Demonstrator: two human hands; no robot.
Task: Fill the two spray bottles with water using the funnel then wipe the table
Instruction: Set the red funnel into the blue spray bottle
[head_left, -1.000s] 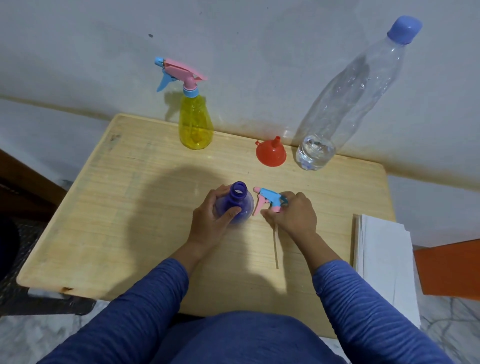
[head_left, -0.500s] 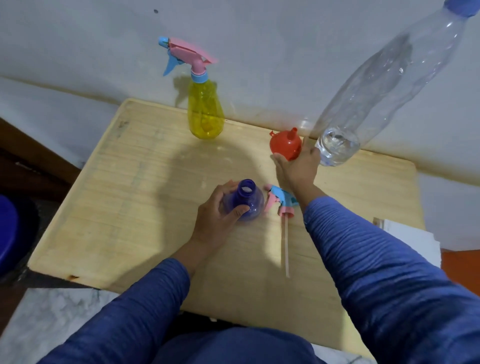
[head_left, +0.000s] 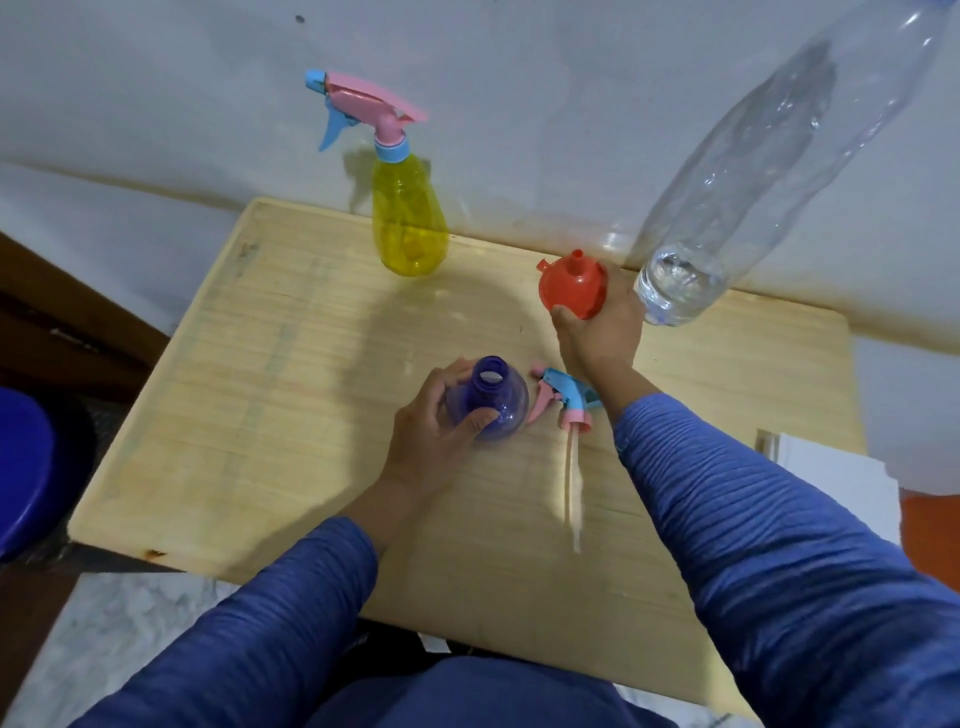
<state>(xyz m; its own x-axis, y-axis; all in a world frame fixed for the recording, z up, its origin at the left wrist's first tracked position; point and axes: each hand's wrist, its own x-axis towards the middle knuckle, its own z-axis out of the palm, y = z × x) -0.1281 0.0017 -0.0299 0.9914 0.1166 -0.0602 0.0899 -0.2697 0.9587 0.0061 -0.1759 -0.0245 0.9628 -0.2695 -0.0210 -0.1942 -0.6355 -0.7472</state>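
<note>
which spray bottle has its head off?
The purple spray bottle, gripped by the left hand; its neck is open and its sprayer head lies beside it. The yellow spray bottle keeps its head.

Blue stool (head_left: 23, 467) at left; white wall (head_left: 545, 104) behind.

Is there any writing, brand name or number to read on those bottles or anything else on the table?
None: no readable text anywhere in this view.
Yellow plastic spray bottle: no label.
Purple plastic spray bottle, held by the left hand: no label.
Tall clear plastic water bottle: bare, no label.
Red plastic funnel, held by the right hand: plain.
White stack of paper: blank as seen.
</note>
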